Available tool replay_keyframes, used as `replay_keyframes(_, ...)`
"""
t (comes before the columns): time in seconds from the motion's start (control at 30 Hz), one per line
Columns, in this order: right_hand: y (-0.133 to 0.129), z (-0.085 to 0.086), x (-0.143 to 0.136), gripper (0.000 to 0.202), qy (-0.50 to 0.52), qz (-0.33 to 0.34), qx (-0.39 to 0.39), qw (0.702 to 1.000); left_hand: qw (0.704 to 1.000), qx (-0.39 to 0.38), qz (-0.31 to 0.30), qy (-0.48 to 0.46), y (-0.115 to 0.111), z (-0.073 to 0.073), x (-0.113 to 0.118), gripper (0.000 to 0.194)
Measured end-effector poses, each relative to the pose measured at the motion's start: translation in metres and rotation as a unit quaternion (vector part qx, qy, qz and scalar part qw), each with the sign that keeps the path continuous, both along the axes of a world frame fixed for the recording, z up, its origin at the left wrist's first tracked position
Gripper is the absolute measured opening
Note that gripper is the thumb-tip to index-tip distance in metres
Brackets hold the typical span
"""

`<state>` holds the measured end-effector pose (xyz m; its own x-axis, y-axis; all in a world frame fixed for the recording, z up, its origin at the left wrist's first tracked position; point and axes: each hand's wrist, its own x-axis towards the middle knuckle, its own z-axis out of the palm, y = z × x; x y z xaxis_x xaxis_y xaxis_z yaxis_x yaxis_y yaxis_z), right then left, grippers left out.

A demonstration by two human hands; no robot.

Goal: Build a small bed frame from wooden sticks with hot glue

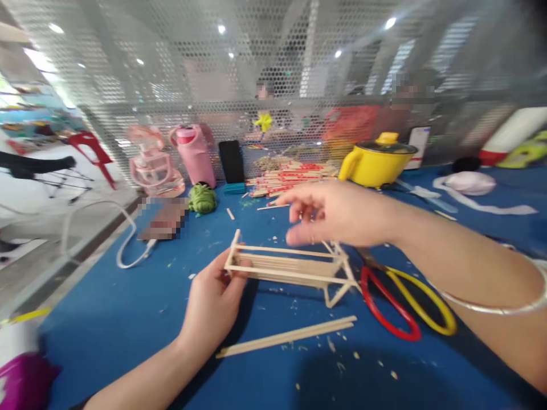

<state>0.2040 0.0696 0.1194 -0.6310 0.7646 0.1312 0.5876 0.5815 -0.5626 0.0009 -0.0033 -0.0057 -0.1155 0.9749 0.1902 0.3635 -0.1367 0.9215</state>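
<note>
Item: one slatted stick frame (294, 267), pale wood, over the middle of the blue tabletop (141, 319); I see its left end inside the left hand (215, 299), thumb across it, the rest reaching rightward out of the grip. Right hand (337, 213): raised over the frame's right end, fingers loosely curled, thumb apart, nothing visible in its grasp. Scissors (412, 334), red and yellow handles: just beside that end. Two loose sticks (256, 346): nearer me than the frame. Containers, toward the tabletop's far edge: one yellow pot (376, 169), dark lid on, right of a matchstick heap (294, 175); one pink tumbler (199, 159) and one clear pink bottle (154, 173), near the far left corner. Their contents I cannot make out.
</note>
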Motion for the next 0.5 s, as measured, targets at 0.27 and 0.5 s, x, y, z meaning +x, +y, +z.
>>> replay_keyframes(0.27,-0.038,-0.03,0.064,0.023,0.108,-0.181,0.024,0.977,0.998,-0.026,0.031,0.039,-0.004,0.004,-0.004,0.049)
replay_keyframes(0.5,-0.039,-0.075,0.072,0.034,0.064,-0.134,-0.076,0.986,0.997,-0.013,0.052,-0.05,-0.03,0.012,-0.015,0.079)
